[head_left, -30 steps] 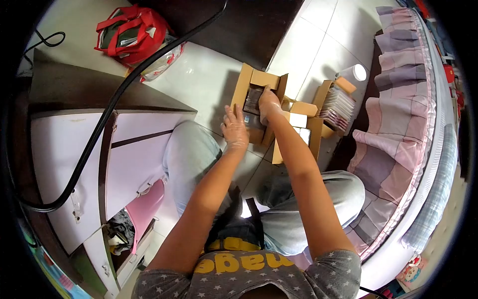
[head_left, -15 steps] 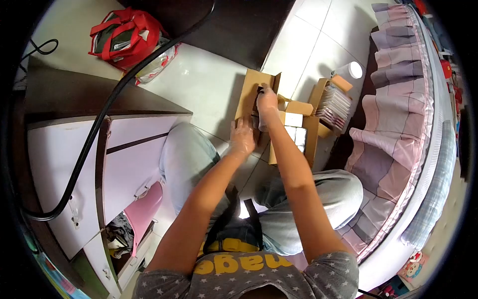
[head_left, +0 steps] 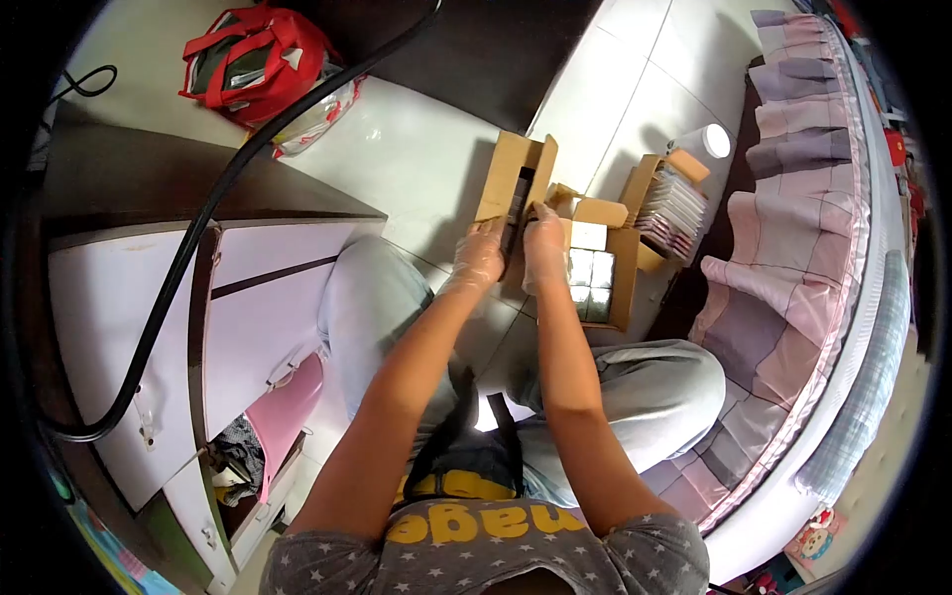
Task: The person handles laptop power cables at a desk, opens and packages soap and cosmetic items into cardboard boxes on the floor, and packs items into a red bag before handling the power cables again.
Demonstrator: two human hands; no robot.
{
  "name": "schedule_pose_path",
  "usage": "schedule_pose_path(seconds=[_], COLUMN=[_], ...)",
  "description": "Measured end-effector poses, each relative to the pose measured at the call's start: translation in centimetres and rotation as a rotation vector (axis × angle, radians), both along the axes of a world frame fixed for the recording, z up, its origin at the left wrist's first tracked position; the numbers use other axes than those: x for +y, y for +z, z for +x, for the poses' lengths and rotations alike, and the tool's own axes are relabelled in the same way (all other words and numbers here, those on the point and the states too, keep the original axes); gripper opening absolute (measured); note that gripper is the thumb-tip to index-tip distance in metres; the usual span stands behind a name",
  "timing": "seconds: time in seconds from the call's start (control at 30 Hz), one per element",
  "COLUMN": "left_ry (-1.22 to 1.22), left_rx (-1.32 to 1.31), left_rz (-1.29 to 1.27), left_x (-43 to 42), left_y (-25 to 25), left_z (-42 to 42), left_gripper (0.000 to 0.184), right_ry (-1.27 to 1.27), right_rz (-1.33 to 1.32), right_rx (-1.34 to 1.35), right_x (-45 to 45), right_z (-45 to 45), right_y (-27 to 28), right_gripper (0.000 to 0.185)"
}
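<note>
Both of my hands wear clear plastic gloves. An open cardboard box (head_left: 501, 164) stands on the floor in front of me, with dark contents (head_left: 519, 195) partly showing inside. My left hand (head_left: 480, 256) is closed on the near left edge of this box. On its near right side, my right hand (head_left: 542, 246) has its fingers closed on the box's edge or flap; the fingertips are partly hidden. Just right of that hand is a second open carton (head_left: 622, 288) holding several small white-and-silver boxes (head_left: 592, 270).
Beyond the second carton, another cardboard box (head_left: 643, 183) holds a row of flat packets (head_left: 669, 215). A white cylinder (head_left: 712, 141) lies behind it. A bed with a pink frilled cover (head_left: 783, 248) borders the right, a cabinet (head_left: 268, 307) the left. A red bag (head_left: 258, 59) sits far left.
My right hand has come out from over the open box and moved back toward me to its right edge. The box's right flap now stands more upright. My left hand has stayed nearly in place.
</note>
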State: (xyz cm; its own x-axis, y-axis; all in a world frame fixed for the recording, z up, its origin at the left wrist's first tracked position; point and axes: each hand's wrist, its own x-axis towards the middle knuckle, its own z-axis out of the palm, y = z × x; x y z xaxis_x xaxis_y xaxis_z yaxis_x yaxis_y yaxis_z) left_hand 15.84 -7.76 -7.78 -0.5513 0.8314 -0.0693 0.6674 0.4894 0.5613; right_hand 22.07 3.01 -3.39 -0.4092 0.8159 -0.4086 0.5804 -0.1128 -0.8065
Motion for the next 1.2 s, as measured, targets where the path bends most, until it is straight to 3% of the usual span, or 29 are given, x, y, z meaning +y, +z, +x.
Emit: schedule_pose_path(seconds=[0.13,0.17,0.2,0.27,0.33,0.4,0.43,0.5,0.57,0.63,0.67,0.73,0.77,0.8,0.87,0.97,1.03,1.2], left_ry=[0.016,0.003,-0.011,0.035,0.078,0.241,0.123,0.089,-0.070,-0.081,-0.078,-0.115,-0.139,-0.150,-0.145,-0.137,-0.139,-0.133], left_rx=[-0.029,-0.030,-0.033,-0.062,-0.093,-0.313,-0.150,-0.070,0.034,0.033,0.035,0.059,0.083,0.079,0.113,0.066,0.063,0.049], left_rz=[0.026,-0.012,-0.050,-0.080,-0.109,-0.101,-0.194,-0.285,-0.605,-0.599,-0.596,-0.600,-0.613,-0.613,-0.624,-0.624,-0.630,-0.618], left_x=[0.1,0.1,0.1,-0.5,-0.5,0.0,0.1,0.5,1.2,1.7,2.1,2.3,2.3,2.3,2.3,2.5,2.6,2.2], left_y=[1.0,0.9,0.4,-3.4,-4.3,-1.6,2.0,1.8,2.2,3.4,4.0,3.8,3.7,3.6,3.6,3.9,4.0,3.1], left_z=[-0.1,-0.1,0.0,0.3,0.7,1.1,1.1,1.3,1.0,1.7,2.0,2.3,2.4,2.5,2.5,2.6,2.7,2.7], left_gripper=[0.049,0.049,0.048,0.049,0.049,0.052,0.054,0.056,0.057,0.058,0.060,0.063,0.067,0.067,0.073,0.079,0.080,0.083], right_ry=[0.262,0.412,0.561,0.739,0.582,0.518,0.498,0.462,0.172,-0.145,-0.197,-0.254,-0.346,-0.362,-0.317,-0.108,-0.092,0.026], right_rz=[0.271,0.278,0.279,0.354,0.225,0.275,0.229,0.193,0.237,0.219,0.402,0.547,0.483,0.278,0.335,-0.033,-0.016,-0.006], right_rx=[-0.155,-0.330,-0.507,-0.579,-0.552,-0.488,-0.343,-0.202,-0.037,0.100,0.077,-0.206,-0.434,-0.652,-0.707,-0.881,-0.849,-0.841], right_x=[-0.9,-1.5,-1.9,-2.1,-2.1,-2.0,-1.7,-0.9,-0.6,0.1,0.4,2.4,2.6,4.4,4.9,5.5,4.8,3.4], right_z=[-0.1,-0.6,-0.9,-1.1,-1.1,-0.2,0.2,0.8,2.1,3.8,5.1,8.7,8.9,10.2,12.4,13.5,14.2,12.1], right_y=[-2.6,-1.2,0.2,0.9,-0.8,-1.6,-1.5,-0.4,0.9,1.0,3.8,3.7,6.7,6.2,6.0,6.2,4.6,6.8], right_gripper=[0.037,0.039,0.041,0.045,0.050,0.046,0.042,0.039,0.035,0.031,0.033,0.033,0.037,0.046,0.050,0.044,0.044,0.038])
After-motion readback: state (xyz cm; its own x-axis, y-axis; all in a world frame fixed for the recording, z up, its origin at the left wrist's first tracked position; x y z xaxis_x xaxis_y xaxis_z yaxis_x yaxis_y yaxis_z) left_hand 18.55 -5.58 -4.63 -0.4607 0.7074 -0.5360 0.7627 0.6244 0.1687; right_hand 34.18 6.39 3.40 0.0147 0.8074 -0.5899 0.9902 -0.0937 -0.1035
